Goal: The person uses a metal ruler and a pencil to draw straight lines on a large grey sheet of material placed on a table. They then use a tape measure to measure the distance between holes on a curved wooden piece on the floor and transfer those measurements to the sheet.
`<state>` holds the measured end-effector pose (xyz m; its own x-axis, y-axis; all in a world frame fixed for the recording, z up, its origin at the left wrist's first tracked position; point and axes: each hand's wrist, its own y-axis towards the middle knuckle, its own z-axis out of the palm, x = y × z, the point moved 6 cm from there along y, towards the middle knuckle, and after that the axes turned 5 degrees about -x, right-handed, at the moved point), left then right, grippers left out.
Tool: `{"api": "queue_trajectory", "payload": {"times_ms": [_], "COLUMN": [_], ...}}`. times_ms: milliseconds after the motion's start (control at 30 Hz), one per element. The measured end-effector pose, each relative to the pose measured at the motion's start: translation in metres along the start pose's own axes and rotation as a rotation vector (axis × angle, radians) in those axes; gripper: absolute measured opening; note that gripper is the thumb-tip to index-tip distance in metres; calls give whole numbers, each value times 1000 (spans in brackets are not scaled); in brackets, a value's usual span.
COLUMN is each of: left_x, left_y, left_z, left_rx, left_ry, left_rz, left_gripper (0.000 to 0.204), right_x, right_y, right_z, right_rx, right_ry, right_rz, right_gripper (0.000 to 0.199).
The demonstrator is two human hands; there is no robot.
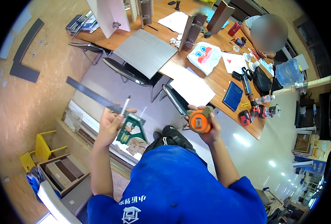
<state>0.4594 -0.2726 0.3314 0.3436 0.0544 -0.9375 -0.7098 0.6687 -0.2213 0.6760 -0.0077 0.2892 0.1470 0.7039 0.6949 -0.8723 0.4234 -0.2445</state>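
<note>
My left hand (pixel 108 127) is closed around a combination square with a green head (pixel 138 131) and a long dark steel blade (pixel 92 96), which slants up to the left. A white pen (pixel 126 104) is held upright in the same hand, between thumb and fingers. On the other side, my right hand (pixel 213 131) grips an orange tape measure (pixel 200 121) with a dark rim. Both hands are raised in front of my blue shirt, apart from each other, above the floor and short of the table.
Ahead stands a wooden table (pixel 231 121) with a blue notebook (pixel 233 96), a red cordless drill (pixel 245 117) and a white bag (pixel 205 58). Chairs (pixel 126 71) and a grey panel (pixel 146 51) are at its near side. Another person (pixel 253 28) sits at the far right. Yellow stools (pixel 43 146) stand left.
</note>
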Motion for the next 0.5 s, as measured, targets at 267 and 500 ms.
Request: {"api": "queue_trajectory", "payload": {"times_ms": [267, 500], "left_x": [45, 69], "left_y": [131, 230], "left_z": [45, 78], "left_rx": [200, 209], "left_ry": [-30, -49], "left_rz": [-192, -360], "left_gripper": [61, 74], "right_x": [-34, -35], "right_y": [84, 144], "right_z": [-62, -103], "right_rx": [-280, -310], "right_ry": [182, 282], "right_rz": [81, -6], "right_gripper": [42, 41]}}
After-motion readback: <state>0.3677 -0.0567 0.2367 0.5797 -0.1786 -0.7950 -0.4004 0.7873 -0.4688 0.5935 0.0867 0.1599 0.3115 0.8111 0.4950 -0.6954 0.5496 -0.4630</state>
